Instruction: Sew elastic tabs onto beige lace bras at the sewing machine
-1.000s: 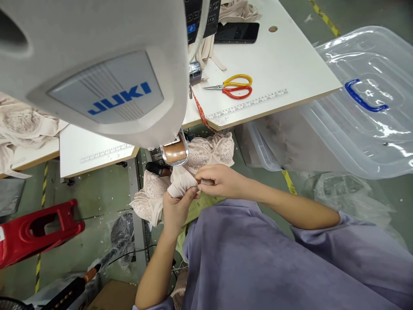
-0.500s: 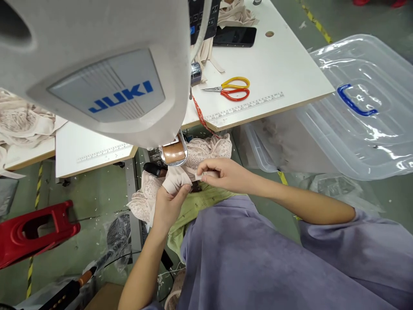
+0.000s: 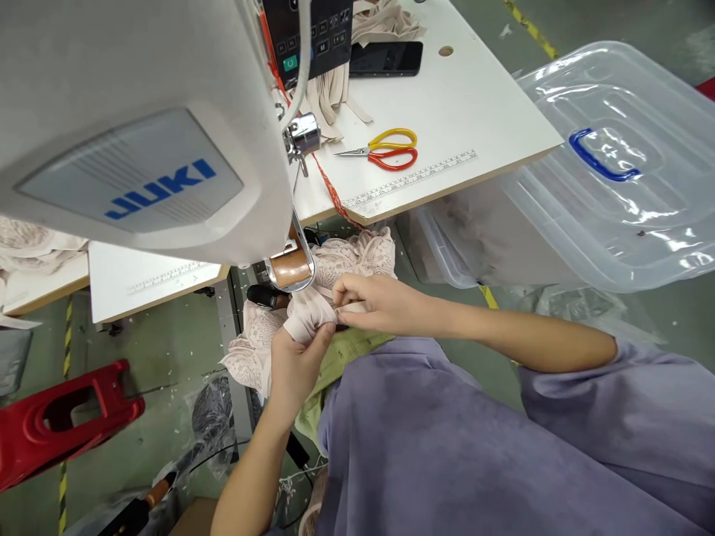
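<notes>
The left hand (image 3: 295,366) pinches a folded beige band (image 3: 304,320) of the lace bra (image 3: 258,341) between thumb and fingers; the right hand (image 3: 375,302) grips it just beside, fingertips closed. The bra's cups show left of and beyond the fingers. Above, the sewing machine (image 3: 139,59) reads JUKI in blue. Scissors (image 3: 392,157) lie near the table's (image 3: 474,97) front edge, behind a numbered ruler strip (image 3: 413,179); farther back, a phone (image 3: 388,59) adjoins a panel (image 3: 332,31) with an M key

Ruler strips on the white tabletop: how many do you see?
2 visible: one ruler strip on the near side of the scissors, the other below the JUKI sewing machine head in the picture. The head may hide more.
</notes>
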{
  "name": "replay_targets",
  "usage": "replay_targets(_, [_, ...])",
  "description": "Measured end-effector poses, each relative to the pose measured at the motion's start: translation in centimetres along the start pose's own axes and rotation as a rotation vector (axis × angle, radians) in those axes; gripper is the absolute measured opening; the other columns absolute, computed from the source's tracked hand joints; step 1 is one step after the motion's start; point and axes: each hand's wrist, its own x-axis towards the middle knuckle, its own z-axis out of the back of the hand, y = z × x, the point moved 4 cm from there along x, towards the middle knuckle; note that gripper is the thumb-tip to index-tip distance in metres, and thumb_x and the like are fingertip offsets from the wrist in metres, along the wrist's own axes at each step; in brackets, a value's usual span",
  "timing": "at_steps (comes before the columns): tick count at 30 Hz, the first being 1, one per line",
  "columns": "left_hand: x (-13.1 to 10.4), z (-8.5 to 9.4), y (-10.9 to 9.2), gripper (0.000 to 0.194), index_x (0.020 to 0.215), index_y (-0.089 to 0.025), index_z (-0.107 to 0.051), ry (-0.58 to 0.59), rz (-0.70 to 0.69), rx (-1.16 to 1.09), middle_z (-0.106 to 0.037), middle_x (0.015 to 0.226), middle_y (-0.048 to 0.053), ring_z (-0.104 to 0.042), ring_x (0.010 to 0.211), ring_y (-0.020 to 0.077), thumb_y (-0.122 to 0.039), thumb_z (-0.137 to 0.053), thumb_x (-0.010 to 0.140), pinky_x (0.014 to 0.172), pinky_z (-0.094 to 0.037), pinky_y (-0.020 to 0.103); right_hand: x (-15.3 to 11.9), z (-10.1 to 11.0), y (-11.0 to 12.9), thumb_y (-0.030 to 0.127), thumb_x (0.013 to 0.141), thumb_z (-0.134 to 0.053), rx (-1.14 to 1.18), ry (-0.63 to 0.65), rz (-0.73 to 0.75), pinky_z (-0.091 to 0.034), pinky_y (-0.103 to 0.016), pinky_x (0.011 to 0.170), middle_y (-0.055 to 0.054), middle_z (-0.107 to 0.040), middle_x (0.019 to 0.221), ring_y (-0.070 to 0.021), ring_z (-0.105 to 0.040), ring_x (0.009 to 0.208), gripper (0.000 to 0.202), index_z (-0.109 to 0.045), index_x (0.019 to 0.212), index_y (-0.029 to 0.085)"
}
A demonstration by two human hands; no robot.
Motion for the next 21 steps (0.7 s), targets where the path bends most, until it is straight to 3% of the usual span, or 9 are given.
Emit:
replay_targets(4, [0.4,0.1,0.3,0.023,0.09,-0.014,-0.077,-0.001,0.035,-0.086,-0.073,0.081,0.005,-0.064,0.08,0.0197,-0.037,-0.072,0.088,0.075,-0.051,0.03,0.6,0.2,-0.9,0.032,0.087,-0.063,0.077,0.107,-0.038,-0.042,-0.025,0.07,-0.002,-0.071,0.094,-0.0149,-0.063,0.081,0.015,-0.07,0.093,0.021])
replay_targets(9, [1.0,-0.2,1.1,0.021,0.084,-0.014,-0.077,0.012,0.109,-0.288,-0.074,0.08,0.005,-0.064,0.079,0.0186,-0.035,-0.079,0.081,0.072,-0.051,0.028,0.7,-1.0,-2.7,0.042,0.085,-0.067,0.414,0.203,-0.232,-0.038,-0.023,0.055,0.002,-0.068,0.075,-0.0119,-0.056,0.062,0.022,-0.071,0.091,0.021])
replay_targets(13, [1.5,-0.3,1.7,0.023,0.074,-0.013,-0.074,-0.021,0.142,-0.394,-0.071,0.072,0.003,-0.06,0.069,0.0145,-0.034,-0.084,0.076,0.067,-0.048,0.025,0.4,-1.6,-2.8,0.044,0.082,-0.071,0.621,0.214,-0.286,-0.038,-0.023,0.054,0.002,-0.067,0.074,-0.0099,-0.051,0.057,0.026,-0.072,0.089,0.019])
replay_targets(17, [1.7,-0.7,1.3,0.027,0.075,-0.013,-0.071,-0.062,0.156,-0.496,-0.069,0.071,0.002,-0.059,0.067,0.0132,-0.035,-0.086,0.073,0.064,-0.048,0.024,0.3,-1.2,-2.0,0.047,0.084,-0.069,0.52,0.138,-0.28,-0.04,-0.023,0.056,0.001,-0.069,0.078,-0.0112,-0.054,0.061,0.029,-0.072,0.093,0.019])
replay_targets(21, [1.4,-0.8,0.3,0.028,0.078,-0.014,-0.068,-0.169,0.165,-0.567,-0.067,0.071,0.0,-0.06,0.066,0.0132,-0.033,-0.087,0.072,0.065,-0.049,0.024,0.6,-0.2,0.0,0.032,0.087,-0.063,0.233,-0.045,-0.081,-0.041,-0.024,0.066,-0.001,-0.07,0.081,-0.0136,-0.06,0.075,0.017,-0.072,0.085,0.018])
